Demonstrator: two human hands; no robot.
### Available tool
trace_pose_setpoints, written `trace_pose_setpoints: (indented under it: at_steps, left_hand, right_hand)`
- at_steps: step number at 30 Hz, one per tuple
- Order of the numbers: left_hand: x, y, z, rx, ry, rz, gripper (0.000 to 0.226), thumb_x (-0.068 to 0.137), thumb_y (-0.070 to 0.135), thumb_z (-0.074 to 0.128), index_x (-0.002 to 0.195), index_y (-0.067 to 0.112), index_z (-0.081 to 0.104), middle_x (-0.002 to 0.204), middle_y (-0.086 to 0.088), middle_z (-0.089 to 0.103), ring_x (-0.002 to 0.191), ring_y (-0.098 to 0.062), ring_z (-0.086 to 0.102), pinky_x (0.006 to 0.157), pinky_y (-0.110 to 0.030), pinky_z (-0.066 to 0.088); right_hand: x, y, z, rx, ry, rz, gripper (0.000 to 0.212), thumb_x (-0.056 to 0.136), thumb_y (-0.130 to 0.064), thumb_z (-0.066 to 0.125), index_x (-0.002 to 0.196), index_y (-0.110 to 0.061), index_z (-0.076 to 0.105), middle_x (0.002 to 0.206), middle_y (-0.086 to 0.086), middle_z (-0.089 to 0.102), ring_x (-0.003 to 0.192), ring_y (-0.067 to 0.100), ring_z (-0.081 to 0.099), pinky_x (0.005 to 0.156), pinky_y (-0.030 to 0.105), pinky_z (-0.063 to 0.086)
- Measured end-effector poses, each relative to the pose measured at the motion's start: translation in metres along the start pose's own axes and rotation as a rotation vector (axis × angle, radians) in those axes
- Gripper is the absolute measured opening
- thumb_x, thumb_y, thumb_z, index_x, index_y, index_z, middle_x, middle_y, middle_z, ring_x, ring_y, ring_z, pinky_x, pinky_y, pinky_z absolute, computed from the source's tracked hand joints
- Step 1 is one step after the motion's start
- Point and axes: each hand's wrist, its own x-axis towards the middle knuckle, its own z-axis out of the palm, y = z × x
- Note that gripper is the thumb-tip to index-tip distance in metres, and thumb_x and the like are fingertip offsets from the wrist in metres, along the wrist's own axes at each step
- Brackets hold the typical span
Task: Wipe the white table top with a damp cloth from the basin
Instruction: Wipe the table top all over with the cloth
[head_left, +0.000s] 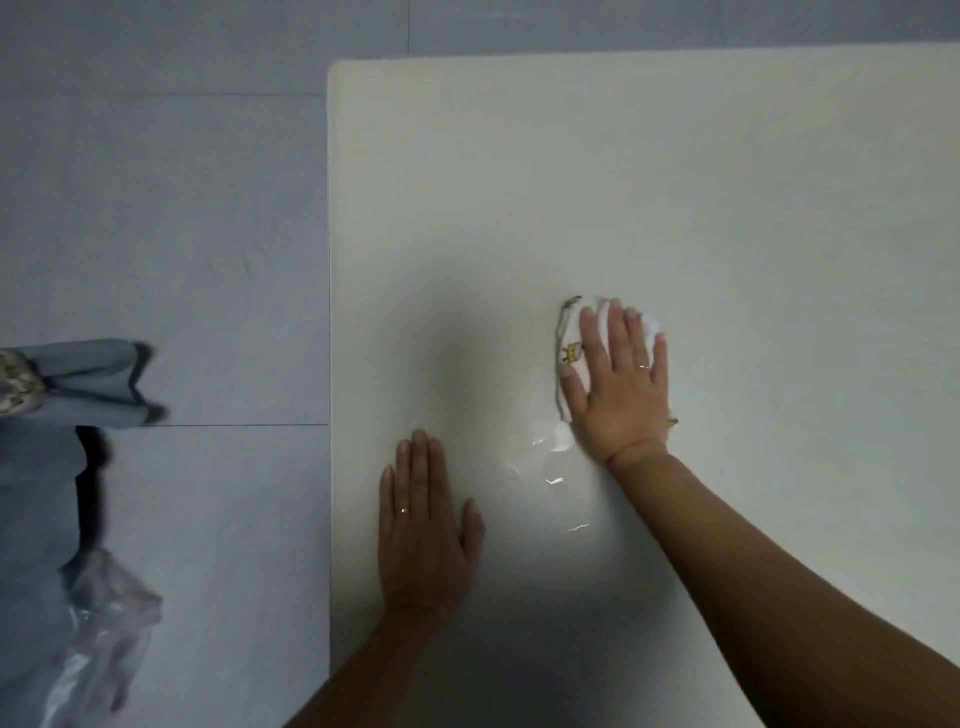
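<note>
table top: the white matte table top (675, 182) is bare across the upper and right of the frame, loads of room
blockers: flat left hand (423, 540) at lower centre; right hand (621, 374) pressing a small white patterned cloth (569, 353), centre-right
gap: wet patch between them, passable

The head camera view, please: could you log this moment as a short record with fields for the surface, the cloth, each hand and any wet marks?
surface: white table top, left edge beside a grey tiled floor
cloth: white cloth with small yellow print, flat on the table
right hand: palm down, pressing on the cloth, fingers spread
left hand: flat on bare table, apart from the cloth
wet marks: shiny streaks just behind the cloth
basin: not in view
</note>
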Motion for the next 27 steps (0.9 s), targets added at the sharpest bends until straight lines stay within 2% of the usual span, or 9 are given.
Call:
trace_pose_setpoints:
  at_steps: [3, 6, 10, 13, 16, 18, 20, 23, 27]
  left_hand:
    - [0.000, -0.002, 0.003, 0.032, 0.004, -0.006, 0.067, 0.092, 0.036, 0.035, 0.148, 0.000, 0.027, 0.156, -0.017, 0.024, 0.146, -0.029, 0.017, 0.117, -0.046, 0.019]
    - [0.000, -0.002, 0.003, 0.047, -0.003, -0.004, 0.067, 0.091, 0.034, 0.033, 0.148, 0.001, 0.025, 0.157, -0.016, 0.021, 0.146, -0.028, 0.017, 0.117, -0.046, 0.019]
    - [0.000, -0.003, 0.003, 0.021, 0.039, 0.003, 0.066, 0.089, 0.030, 0.036, 0.146, -0.002, 0.030, 0.155, -0.018, 0.026, 0.146, -0.029, 0.020, 0.118, -0.046, 0.019]
    - [0.000, -0.003, 0.005, 0.010, 0.059, 0.012, 0.066, 0.089, 0.028, 0.037, 0.147, -0.002, 0.029, 0.156, -0.017, 0.025, 0.146, -0.029, 0.019, 0.118, -0.046, 0.019]
    - [0.000, -0.002, 0.005, 0.010, 0.066, 0.009, 0.066, 0.088, 0.028, 0.037, 0.147, -0.002, 0.028, 0.155, -0.018, 0.025, 0.146, -0.031, 0.020, 0.119, -0.046, 0.018]
    - [0.000, -0.002, 0.004, 0.006, 0.070, 0.018, 0.067, 0.087, 0.028, 0.037, 0.146, -0.003, 0.029, 0.155, -0.019, 0.027, 0.145, -0.031, 0.022, 0.119, -0.045, 0.016]
    - [-0.001, -0.001, 0.003, 0.014, 0.069, 0.025, 0.066, 0.088, 0.028, 0.036, 0.146, -0.003, 0.028, 0.154, -0.020, 0.027, 0.144, -0.032, 0.023, 0.119, -0.044, 0.015]
    - [-0.002, -0.001, 0.001, 0.009, 0.078, 0.039, 0.065, 0.089, 0.028, 0.034, 0.146, -0.004, 0.028, 0.154, -0.020, 0.027, 0.144, -0.033, 0.023, 0.118, -0.046, 0.019]
    - [-0.002, -0.001, 0.003, 0.005, 0.109, 0.042, 0.065, 0.090, 0.027, 0.034, 0.147, -0.003, 0.027, 0.155, -0.021, 0.026, 0.144, -0.035, 0.023, 0.118, -0.048, 0.021]
  right_hand:
    - [-0.018, -0.038, 0.009, 0.071, 0.026, 0.232, 0.064, 0.096, -0.047, 0.020, 0.151, -0.022, 0.002, 0.160, 0.009, 0.000, 0.147, 0.026, -0.003, 0.117, 0.048, -0.006]
    - [-0.061, -0.080, 0.020, 0.034, -0.006, -0.072, 0.063, 0.096, -0.047, 0.022, 0.151, -0.020, 0.009, 0.159, 0.011, 0.007, 0.147, 0.029, 0.003, 0.118, 0.050, -0.001]
    - [-0.066, -0.034, 0.017, -0.049, 0.007, -0.353, 0.061, 0.094, -0.047, 0.029, 0.149, -0.022, 0.022, 0.157, 0.007, 0.021, 0.145, 0.027, 0.019, 0.117, 0.049, 0.012]
    - [-0.058, 0.003, 0.010, -0.035, -0.027, -0.092, 0.064, 0.093, -0.050, 0.017, 0.151, -0.026, 0.007, 0.160, 0.004, 0.004, 0.147, 0.022, 0.002, 0.118, 0.045, -0.002]
    - [-0.069, -0.027, 0.017, 0.073, 0.018, 0.273, 0.064, 0.092, -0.049, 0.009, 0.151, -0.025, 0.001, 0.160, 0.006, 0.000, 0.147, 0.024, -0.004, 0.118, 0.046, -0.006]
    - [-0.090, -0.064, 0.024, 0.072, 0.010, 0.227, 0.064, 0.093, -0.048, 0.010, 0.151, -0.022, 0.003, 0.160, 0.010, 0.001, 0.147, 0.028, -0.001, 0.117, 0.049, -0.006]
    - [-0.113, -0.079, 0.031, 0.019, -0.035, -0.033, 0.062, 0.096, -0.048, 0.017, 0.151, -0.022, 0.007, 0.159, 0.009, 0.004, 0.147, 0.028, 0.001, 0.117, 0.049, -0.001]
    - [-0.114, -0.037, 0.027, -0.021, -0.029, -0.253, 0.061, 0.095, -0.050, 0.024, 0.151, -0.025, 0.015, 0.159, 0.005, 0.012, 0.147, 0.024, 0.009, 0.118, 0.048, 0.009]
    - [-0.094, 0.022, 0.016, 0.000, -0.016, 0.115, 0.062, 0.095, -0.052, 0.013, 0.151, -0.028, 0.003, 0.160, 0.003, 0.000, 0.147, 0.019, -0.004, 0.118, 0.043, -0.007]
